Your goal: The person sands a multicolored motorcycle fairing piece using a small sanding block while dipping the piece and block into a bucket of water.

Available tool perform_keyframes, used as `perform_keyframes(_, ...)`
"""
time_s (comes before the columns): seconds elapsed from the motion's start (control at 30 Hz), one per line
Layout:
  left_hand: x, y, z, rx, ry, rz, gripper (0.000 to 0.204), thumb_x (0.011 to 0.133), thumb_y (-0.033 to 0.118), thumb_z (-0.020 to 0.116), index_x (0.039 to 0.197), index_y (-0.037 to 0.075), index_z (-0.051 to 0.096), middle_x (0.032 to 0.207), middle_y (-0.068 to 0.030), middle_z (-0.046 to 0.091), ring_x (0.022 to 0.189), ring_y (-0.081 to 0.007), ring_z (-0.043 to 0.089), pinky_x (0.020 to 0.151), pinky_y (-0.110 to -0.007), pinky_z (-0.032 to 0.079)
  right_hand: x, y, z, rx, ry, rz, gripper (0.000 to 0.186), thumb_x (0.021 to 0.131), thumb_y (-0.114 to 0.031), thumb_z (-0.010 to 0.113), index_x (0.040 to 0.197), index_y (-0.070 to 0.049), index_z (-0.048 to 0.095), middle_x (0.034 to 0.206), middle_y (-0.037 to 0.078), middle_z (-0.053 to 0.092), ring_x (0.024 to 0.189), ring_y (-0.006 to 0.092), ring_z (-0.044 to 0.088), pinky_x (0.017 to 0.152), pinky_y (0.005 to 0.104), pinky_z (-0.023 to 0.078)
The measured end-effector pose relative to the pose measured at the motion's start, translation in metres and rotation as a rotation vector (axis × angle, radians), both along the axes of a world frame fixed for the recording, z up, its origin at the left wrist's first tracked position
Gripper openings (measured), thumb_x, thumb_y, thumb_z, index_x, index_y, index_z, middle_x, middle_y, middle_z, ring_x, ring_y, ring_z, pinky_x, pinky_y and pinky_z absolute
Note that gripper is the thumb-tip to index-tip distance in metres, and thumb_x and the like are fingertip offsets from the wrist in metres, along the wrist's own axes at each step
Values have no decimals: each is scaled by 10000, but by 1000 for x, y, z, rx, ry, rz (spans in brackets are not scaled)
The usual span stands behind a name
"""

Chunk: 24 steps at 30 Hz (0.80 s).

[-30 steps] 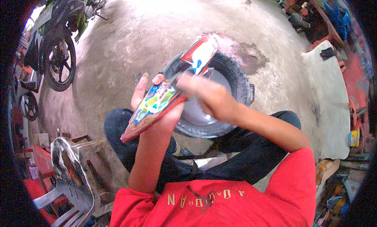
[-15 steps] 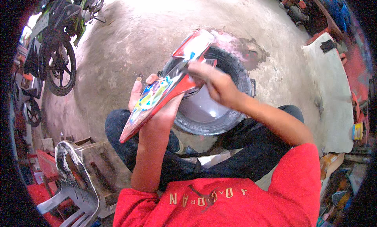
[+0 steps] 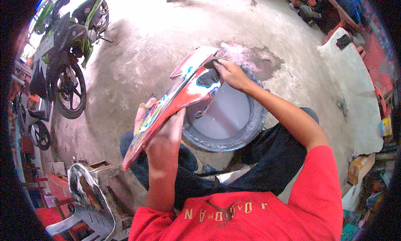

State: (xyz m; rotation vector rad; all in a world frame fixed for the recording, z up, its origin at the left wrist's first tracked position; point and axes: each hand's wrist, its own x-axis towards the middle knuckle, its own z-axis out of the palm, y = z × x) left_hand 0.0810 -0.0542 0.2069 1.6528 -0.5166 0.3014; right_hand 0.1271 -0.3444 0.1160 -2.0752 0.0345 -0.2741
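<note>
The left hand point(image 3: 161, 134) supports the lower end of a long red motorcycle panel point(image 3: 179, 99) from below, fingers curled around its edge, so the painted side is turned up. The right hand point(image 3: 232, 74) presses on its upper end, fingers closed on something I cannot identify. Under the panel an old tyre point(image 3: 255, 124) holding cloudy water lies on the concrete floor point(image 3: 146, 45). A green motorcycle point(image 3: 69, 40) stands far left.
</note>
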Motion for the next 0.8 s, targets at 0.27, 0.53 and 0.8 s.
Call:
perform_keyframes(0.27, 5, -2, 44, -1638, 787, -527, 770, 837, 430, 675, 1330, -113, 444, 1442, -269, 467, 1359, -383, 425, 1228, -564, 179, 6, 0, 28, 6, -94, 194, 321, 1028, -228, 493, 1157, 28, 636, 1027, 191, 701, 969, 281, 669, 871, 413, 498)
perform_keyframes(0.53, -12, -51, 10, -668, 371, -220, 611, 935, 231, 573, 1455, -22, 377, 1412, -155, 522, 1317, -267, 492, 1170, -423, 310, 6, 1, 61, -38, 57, 208, 352, 1055, -290, 488, 1175, -6, 656, 900, 44, 666, 826, 121, 578, 753, 306, 489)
perform_keyframes(0.8, -12, -60, 11, -274, 842, -400, 577, 1035, 457, 513, 1472, 84, 460, 1327, -54, 583, 1196, -158, 569, 1003, -412, 441, 0, 6, 54, -211, -12, 323, 330, 1033, -236, 510, 1211, 12, 637, 1091, 182, 714, 1011, 240, 663, 916, 373, 506)
